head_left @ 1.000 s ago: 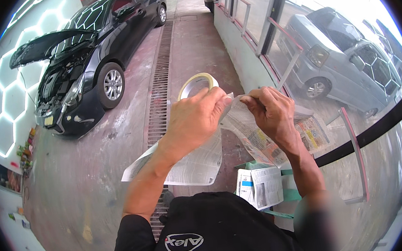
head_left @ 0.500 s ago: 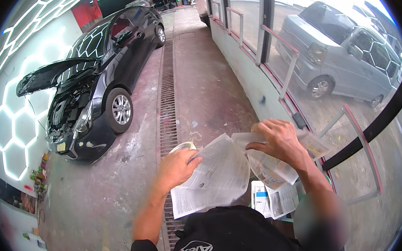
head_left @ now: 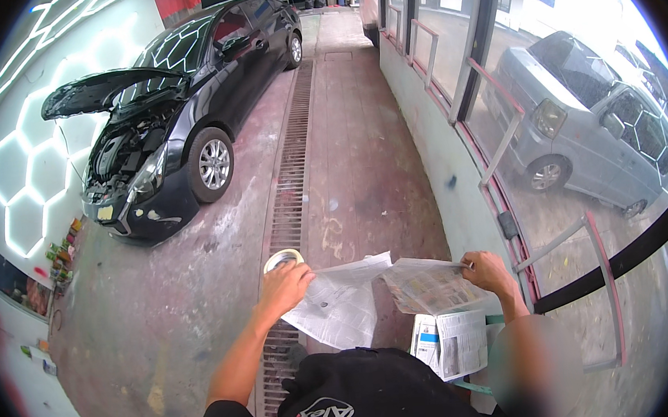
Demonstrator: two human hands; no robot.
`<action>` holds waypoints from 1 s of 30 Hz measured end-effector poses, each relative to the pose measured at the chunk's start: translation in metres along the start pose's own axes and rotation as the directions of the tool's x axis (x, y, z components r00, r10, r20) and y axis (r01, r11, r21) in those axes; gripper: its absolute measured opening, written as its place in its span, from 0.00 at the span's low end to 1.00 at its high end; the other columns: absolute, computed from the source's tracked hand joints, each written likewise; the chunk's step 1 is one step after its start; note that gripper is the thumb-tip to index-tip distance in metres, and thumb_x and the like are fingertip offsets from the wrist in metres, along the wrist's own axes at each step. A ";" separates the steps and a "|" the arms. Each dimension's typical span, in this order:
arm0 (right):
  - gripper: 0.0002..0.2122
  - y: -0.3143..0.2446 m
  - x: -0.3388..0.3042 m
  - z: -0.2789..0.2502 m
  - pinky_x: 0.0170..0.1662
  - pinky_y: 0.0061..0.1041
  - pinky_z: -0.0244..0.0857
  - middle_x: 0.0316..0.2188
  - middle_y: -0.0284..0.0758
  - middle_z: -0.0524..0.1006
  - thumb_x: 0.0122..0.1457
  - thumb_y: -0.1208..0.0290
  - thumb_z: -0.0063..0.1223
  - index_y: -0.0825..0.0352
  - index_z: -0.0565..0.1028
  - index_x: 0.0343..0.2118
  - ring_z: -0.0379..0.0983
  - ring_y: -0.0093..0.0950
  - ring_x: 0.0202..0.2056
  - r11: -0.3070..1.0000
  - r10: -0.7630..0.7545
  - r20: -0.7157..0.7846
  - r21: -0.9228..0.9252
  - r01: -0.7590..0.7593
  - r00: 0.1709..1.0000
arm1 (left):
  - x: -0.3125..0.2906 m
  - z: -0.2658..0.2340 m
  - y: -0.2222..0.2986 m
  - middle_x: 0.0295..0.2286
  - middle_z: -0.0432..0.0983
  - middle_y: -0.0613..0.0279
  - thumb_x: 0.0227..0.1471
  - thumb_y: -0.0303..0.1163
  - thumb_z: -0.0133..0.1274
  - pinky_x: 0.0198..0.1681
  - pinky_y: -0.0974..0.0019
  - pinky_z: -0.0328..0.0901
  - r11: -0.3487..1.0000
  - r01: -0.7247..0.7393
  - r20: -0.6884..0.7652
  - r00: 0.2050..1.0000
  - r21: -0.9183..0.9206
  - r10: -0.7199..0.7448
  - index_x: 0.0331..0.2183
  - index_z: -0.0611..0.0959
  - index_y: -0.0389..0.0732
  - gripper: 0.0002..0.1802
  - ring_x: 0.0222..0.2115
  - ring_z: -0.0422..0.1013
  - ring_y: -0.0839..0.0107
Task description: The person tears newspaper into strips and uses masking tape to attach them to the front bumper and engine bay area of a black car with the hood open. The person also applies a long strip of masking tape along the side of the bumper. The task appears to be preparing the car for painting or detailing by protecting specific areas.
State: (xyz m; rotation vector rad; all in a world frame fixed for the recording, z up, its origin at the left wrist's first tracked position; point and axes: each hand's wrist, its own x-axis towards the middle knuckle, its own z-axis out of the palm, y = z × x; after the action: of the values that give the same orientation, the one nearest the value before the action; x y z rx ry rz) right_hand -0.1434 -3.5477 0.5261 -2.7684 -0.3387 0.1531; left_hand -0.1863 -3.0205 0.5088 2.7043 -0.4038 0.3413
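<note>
My left hand [head_left: 285,284] is closed on a newspaper sheet [head_left: 334,306], with a roll of masking tape [head_left: 282,257] also held at its fingers. The sheet hangs at an angle over the floor in front of my body. My right hand [head_left: 487,272] pinches the outer edge of a second newspaper piece [head_left: 432,283], stretched out level and slightly see-through. The two pieces come close at their upper inner corners; I cannot tell whether they are joined there. Below the right piece lies a stack of folded newspapers [head_left: 461,343] on a green-edged stand.
A dark car [head_left: 208,101] with its bonnet raised stands to the left. A floor drain grate [head_left: 292,172] runs ahead of me. On the right are a low wall [head_left: 421,123], windows with metal rails [head_left: 504,128] and a silver van [head_left: 569,104] beyond.
My right hand has moved right and down, drawing its newspaper piece outward and flatter. My left hand stays on its sheet, with more of the tape roll showing. The view has shifted slightly.
</note>
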 end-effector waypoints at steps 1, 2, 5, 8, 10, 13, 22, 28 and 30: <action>0.10 0.009 -0.001 0.002 0.46 0.42 0.76 0.37 0.46 0.87 0.61 0.67 0.64 0.67 0.86 0.40 0.84 0.46 0.38 0.998 0.041 -0.024 0.051 -0.039 0.999 | 0.002 -0.001 -0.003 0.36 0.84 0.57 0.64 0.47 0.63 0.38 0.49 0.75 0.998 -0.016 -0.034 0.999 0.054 0.018 0.38 0.90 0.46 0.14 0.35 0.82 0.51; 0.10 0.012 -0.002 0.003 0.45 0.41 0.76 0.37 0.46 0.87 0.61 0.67 0.64 0.67 0.86 0.40 0.84 0.43 0.37 0.992 0.080 -0.041 0.103 -0.076 0.996 | 0.003 -0.004 -0.005 0.35 0.83 0.58 0.63 0.48 0.64 0.35 0.49 0.74 0.994 -0.026 -0.064 0.997 0.108 0.033 0.38 0.90 0.46 0.15 0.33 0.82 0.51; 0.09 0.022 -0.001 -0.026 0.45 0.37 0.75 0.35 0.45 0.87 0.63 0.68 0.65 0.68 0.86 0.41 0.84 0.38 0.36 0.971 0.108 -0.103 0.226 -0.082 0.989 | 0.020 -0.033 -0.010 0.33 0.82 0.60 0.61 0.49 0.66 0.28 0.53 0.73 0.977 -0.116 -0.179 0.972 0.179 0.149 0.35 0.89 0.47 0.15 0.25 0.80 0.53; 0.07 0.034 0.006 -0.081 0.44 0.31 0.72 0.33 0.34 0.86 0.64 0.71 0.65 0.69 0.86 0.40 0.79 0.23 0.36 0.931 0.028 -0.236 0.361 0.061 0.971 | 0.052 -0.097 0.001 0.32 0.82 0.58 0.62 0.46 0.67 0.28 0.54 0.72 0.971 -0.200 -0.187 0.957 0.135 0.223 0.36 0.90 0.46 0.14 0.25 0.80 0.54; 0.07 0.011 0.003 -0.133 0.43 0.24 0.70 0.32 0.26 0.83 0.66 0.71 0.67 0.69 0.86 0.41 0.75 0.16 0.38 0.872 0.095 -0.323 0.484 0.078 0.942 | 0.074 -0.148 0.015 0.32 0.83 0.57 0.61 0.42 0.68 0.31 0.55 0.73 0.961 -0.257 -0.200 0.941 0.103 0.273 0.38 0.89 0.43 0.12 0.27 0.81 0.54; 0.06 0.011 -0.010 -0.196 0.44 0.19 0.72 0.35 0.26 0.84 0.68 0.72 0.67 0.69 0.85 0.43 0.77 0.15 0.37 0.773 0.117 -0.526 0.581 0.255 0.843 | 0.107 -0.213 0.044 0.36 0.84 0.57 0.64 0.44 0.65 0.38 0.54 0.74 0.958 -0.284 -0.196 0.938 0.040 0.287 0.40 0.88 0.43 0.14 0.35 0.83 0.54; 0.08 -0.017 -0.058 -0.275 0.44 0.19 0.73 0.38 0.29 0.86 0.68 0.70 0.70 0.69 0.86 0.43 0.79 0.16 0.39 0.728 0.139 -0.723 0.538 0.425 0.676 | 0.140 -0.235 0.037 0.43 0.85 0.46 0.58 0.52 0.67 0.51 0.52 0.72 0.999 -0.043 0.131 0.990 0.012 0.041 0.45 0.90 0.38 0.26 0.46 0.80 0.46; 0.11 -0.010 -0.059 -0.254 0.42 0.23 0.72 0.32 0.28 0.84 0.64 0.66 0.73 0.71 0.87 0.39 0.76 0.16 0.35 0.894 0.297 -0.503 0.445 -0.051 0.812 | 0.112 -0.167 -0.038 0.36 0.86 0.58 0.58 0.42 0.70 0.46 0.61 0.72 0.953 -0.026 0.242 0.965 -0.300 0.102 0.42 0.91 0.34 0.20 0.38 0.80 0.66; 0.11 0.008 -0.056 -0.240 0.41 0.24 0.71 0.31 0.27 0.83 0.64 0.66 0.74 0.71 0.87 0.39 0.75 0.16 0.34 0.915 0.314 -0.448 0.378 -0.140 0.837 | 0.108 -0.164 -0.033 0.36 0.86 0.64 0.59 0.40 0.70 0.45 0.66 0.72 0.834 0.153 0.211 0.976 -0.530 -0.046 0.43 0.92 0.36 0.17 0.37 0.79 0.73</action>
State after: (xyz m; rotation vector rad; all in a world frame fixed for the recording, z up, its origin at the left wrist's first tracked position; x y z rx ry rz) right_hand -0.1608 -3.6476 0.7506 -2.3829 0.1518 -0.4167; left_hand -0.1047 -2.9496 0.6764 2.1839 -0.3451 -0.0656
